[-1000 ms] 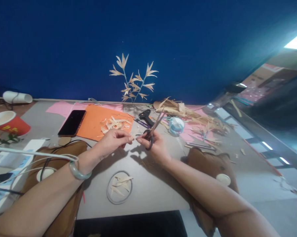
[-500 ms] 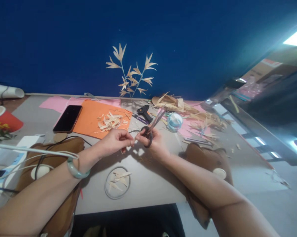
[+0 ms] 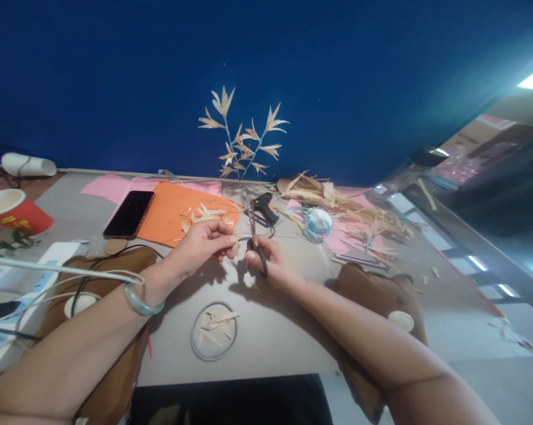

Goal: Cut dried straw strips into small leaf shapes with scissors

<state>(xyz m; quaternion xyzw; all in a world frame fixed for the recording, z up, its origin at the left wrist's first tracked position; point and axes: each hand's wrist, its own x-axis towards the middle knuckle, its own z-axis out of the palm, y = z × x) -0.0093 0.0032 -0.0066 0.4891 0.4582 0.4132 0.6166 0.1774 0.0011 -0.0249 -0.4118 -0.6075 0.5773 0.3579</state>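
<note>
"What have your 2 hands got?"

"My left hand [image 3: 209, 243] is closed in a pinch on a small pale piece [image 3: 236, 249] that pokes out past the fingertips. My right hand [image 3: 272, 264] is curled through the handles of the scissors [image 3: 252, 224]."

"Where does the pale piece sit from the scissors, then?"

"Just to their left, about level with the handles and the foot of the blades, so well short of the tips. There's a narrow gap and I see no contact. My left hand has the piece; my right is just across that gap."

"And the long axis?"

"The scissors point away from me, tips roughly toward the leafy stem [image 3: 245, 150]. The piece looks more or less upright, but it's too small to be sure. Whether the blades are parted, I can't tell."

"What's different from 0.5 s ago?"

"Back then my fingertips met, or nearly, and the blades slanted off to the right. Now the 2 hands stand apart, the blades have swung round to point almost straight ahead, and the piece shows more plainly."

"Anything unchanged?"

"The grey ring [image 3: 192, 332] lies on the bench [image 3: 284, 348] with its pale slivers [image 3: 223, 319], as before. So does the orange sheet [image 3: 164, 213] beyond my left hand, scraps [image 3: 206, 212] on top."
</note>
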